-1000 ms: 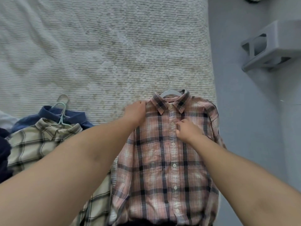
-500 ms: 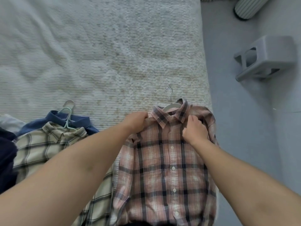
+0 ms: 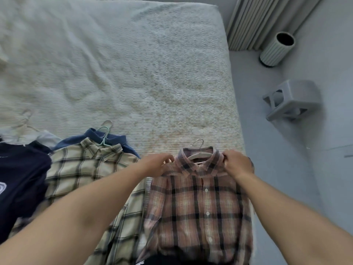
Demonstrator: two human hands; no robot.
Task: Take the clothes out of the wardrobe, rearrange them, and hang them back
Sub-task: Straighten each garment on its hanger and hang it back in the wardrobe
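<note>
A pink plaid shirt point(image 3: 200, 203) lies front-up on a white hanger point(image 3: 198, 153) near the bed's right edge. My left hand point(image 3: 156, 164) pinches the shirt's left shoulder. At the right shoulder, beside the collar, my right hand point(image 3: 236, 165) grips the fabric. To the left lie a cream plaid shirt point(image 3: 84, 175) over a blue garment point(image 3: 114, 140) with a pale green hanger point(image 3: 104, 136), and a navy T-shirt point(image 3: 21, 184).
The white textured bed point(image 3: 114, 73) stretches away behind the clothes. On the grey floor to the right stand a grey plastic stool point(image 3: 292, 100) and a ribbed cylindrical bin point(image 3: 277, 50) by a curtain point(image 3: 254, 22). A white garment on a hanger point(image 3: 23, 129) lies at far left.
My right hand moved from the button placket up to the right shoulder; my left hand stayed at the left shoulder. The view tilted up, showing more of the bed and floor.
</note>
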